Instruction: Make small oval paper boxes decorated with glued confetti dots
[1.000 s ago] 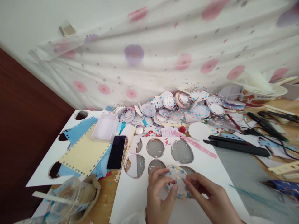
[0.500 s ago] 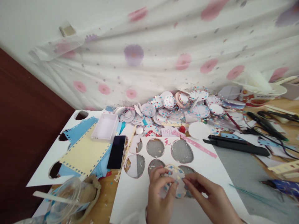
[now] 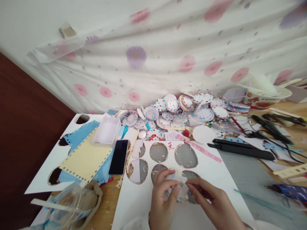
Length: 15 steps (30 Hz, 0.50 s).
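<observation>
Both my hands hold a round paper disc with blue and pink dots along its rim, just above a white sheet that has several round holes cut in it. My left hand pinches the disc's left edge between thumb and fingers. My right hand grips its right side with the fingertips at the top rim. The disc's lower part is hidden behind my fingers.
A heap of decorated paper discs lies at the back. A black phone, a small white box and yellow and blue sheets lie left. A long black tool, scissors and a bowl are right. A clear cup stands front left.
The disc has tilted and turned slightly between my fingers, and my fingertips have crept closer together along its top rim. The view has shifted a little.
</observation>
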Each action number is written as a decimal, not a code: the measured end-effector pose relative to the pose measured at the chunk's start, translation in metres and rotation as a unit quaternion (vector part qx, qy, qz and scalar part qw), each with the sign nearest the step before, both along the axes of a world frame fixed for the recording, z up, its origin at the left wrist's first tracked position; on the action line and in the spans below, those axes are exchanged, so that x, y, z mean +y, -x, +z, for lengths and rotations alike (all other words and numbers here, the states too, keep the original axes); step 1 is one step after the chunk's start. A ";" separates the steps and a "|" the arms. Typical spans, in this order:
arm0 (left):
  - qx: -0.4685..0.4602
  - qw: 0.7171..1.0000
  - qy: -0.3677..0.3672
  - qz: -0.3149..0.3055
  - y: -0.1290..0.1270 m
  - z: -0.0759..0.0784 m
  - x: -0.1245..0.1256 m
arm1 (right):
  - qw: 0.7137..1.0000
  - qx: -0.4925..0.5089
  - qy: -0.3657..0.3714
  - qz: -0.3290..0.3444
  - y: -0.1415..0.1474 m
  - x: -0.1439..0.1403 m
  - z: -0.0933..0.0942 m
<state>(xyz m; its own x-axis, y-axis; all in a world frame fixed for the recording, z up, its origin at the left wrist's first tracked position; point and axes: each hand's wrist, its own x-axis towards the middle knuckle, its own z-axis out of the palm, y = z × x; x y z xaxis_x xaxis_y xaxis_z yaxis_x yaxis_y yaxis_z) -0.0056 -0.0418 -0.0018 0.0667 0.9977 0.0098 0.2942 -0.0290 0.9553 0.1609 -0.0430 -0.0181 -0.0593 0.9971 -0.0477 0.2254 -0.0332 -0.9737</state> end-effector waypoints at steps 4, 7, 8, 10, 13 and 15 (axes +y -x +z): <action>0.100 0.992 -0.073 -0.005 0.006 0.003 0.002 | 0.999 0.024 0.016 -0.035 0.000 -0.002 -0.005; 0.146 0.984 -0.101 -0.017 0.011 0.005 0.002 | 0.998 0.039 0.029 -0.046 0.001 -0.004 -0.004; 0.158 0.981 -0.106 -0.024 0.013 0.005 0.002 | 0.997 0.044 0.032 -0.051 0.002 -0.004 -0.003; 0.172 0.978 -0.114 -0.042 0.014 0.006 0.002 | 0.996 0.053 0.035 -0.064 0.003 -0.005 0.002; 0.169 0.977 -0.114 -0.058 0.015 0.008 0.004 | 0.994 0.065 0.036 -0.077 0.005 -0.006 0.008; 0.154 0.981 -0.108 -0.057 0.013 0.008 0.006 | 0.994 0.067 0.031 -0.077 0.006 -0.006 0.011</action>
<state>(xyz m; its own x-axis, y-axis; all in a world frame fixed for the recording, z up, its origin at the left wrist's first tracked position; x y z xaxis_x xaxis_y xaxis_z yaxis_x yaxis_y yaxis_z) -0.0191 -0.0354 0.0058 0.2098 0.9608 0.1811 0.5507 -0.2692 0.7901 0.1550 -0.0486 -0.0070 0.0830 0.9904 -0.1107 0.0808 -0.1174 -0.9898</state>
